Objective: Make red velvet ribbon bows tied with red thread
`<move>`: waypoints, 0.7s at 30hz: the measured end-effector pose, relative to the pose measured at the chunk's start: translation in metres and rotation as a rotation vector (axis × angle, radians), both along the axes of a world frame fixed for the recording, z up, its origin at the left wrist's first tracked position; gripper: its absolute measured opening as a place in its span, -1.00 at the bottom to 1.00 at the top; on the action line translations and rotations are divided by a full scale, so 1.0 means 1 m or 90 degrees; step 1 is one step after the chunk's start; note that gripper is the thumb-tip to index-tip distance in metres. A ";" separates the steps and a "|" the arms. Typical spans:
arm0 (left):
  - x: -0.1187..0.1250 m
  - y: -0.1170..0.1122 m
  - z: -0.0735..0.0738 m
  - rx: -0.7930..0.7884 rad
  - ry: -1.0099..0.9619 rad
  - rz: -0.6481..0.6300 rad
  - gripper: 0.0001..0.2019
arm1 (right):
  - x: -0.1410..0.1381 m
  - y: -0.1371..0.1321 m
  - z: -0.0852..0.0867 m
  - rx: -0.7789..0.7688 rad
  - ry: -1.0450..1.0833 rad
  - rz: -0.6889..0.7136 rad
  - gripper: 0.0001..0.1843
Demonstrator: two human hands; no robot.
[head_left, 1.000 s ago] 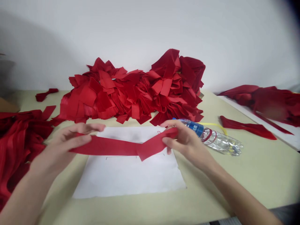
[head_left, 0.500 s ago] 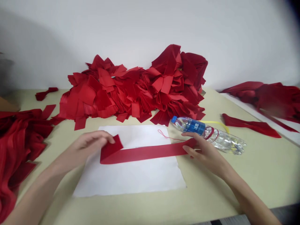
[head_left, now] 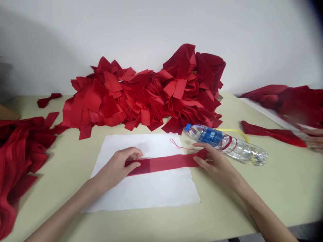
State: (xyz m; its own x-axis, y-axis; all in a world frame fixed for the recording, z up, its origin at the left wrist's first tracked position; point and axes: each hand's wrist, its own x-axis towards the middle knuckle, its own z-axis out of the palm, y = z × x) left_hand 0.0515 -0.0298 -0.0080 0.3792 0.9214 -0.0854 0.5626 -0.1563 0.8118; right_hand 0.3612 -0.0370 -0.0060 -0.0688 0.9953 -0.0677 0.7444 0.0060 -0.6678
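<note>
A red fabric strip lies across a white sheet of paper, its left end folded over onto itself so a darker velvety flap shows on top. My left hand grips that folded end, thumb along the near edge and fingers along the far one. At the other end, my right hand has thumb and fingers on the strip, just in front of a plastic bottle. A thin red thread curls on the paper behind the strip.
A big heap of red strips stands against the wall. More red fabric lies at the left. A red bow-shaped piece sits right of the bottle and yellow band. Another person's hand shows at the right edge.
My left hand has moved right and down, laying the strip's raised left end flat over the rest. My right hand stays at its end. Another person's hand has appeared at the right edge.
</note>
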 end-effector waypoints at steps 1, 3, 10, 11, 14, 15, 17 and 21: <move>0.001 0.000 -0.001 0.001 0.000 0.000 -0.87 | 0.000 0.000 0.000 -0.003 -0.001 0.001 -0.61; 0.002 0.000 -0.001 0.002 0.001 0.001 -0.89 | 0.000 0.001 0.000 -0.006 -0.006 0.000 -0.61; 0.004 -0.002 -0.004 0.023 -0.019 0.020 -0.92 | 0.001 0.001 -0.002 -0.005 -0.006 0.003 -0.62; 0.005 -0.002 -0.004 0.025 -0.020 0.021 -0.92 | 0.001 0.001 -0.002 -0.008 -0.003 0.003 -0.61; 0.005 -0.002 -0.006 0.024 -0.018 0.015 -0.92 | 0.001 0.001 -0.003 -0.016 -0.005 0.003 -0.61; 0.005 -0.002 -0.007 0.025 -0.015 0.015 -0.92 | 0.001 0.001 -0.003 -0.018 -0.007 0.003 -0.61; 0.005 -0.002 -0.008 0.031 -0.007 0.018 -0.92 | 0.001 0.000 -0.003 -0.020 -0.010 0.002 -0.61; 0.006 -0.002 -0.012 0.045 0.014 0.010 -0.92 | 0.000 -0.001 0.002 0.013 -0.034 -0.040 -0.51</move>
State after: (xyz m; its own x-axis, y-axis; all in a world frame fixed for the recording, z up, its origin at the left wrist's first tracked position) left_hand 0.0578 -0.0323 -0.0197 0.3630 0.9314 -0.0282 0.5828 -0.2034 0.7867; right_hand 0.3610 -0.0378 -0.0045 -0.0031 0.9988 -0.0498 0.7787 -0.0288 -0.6267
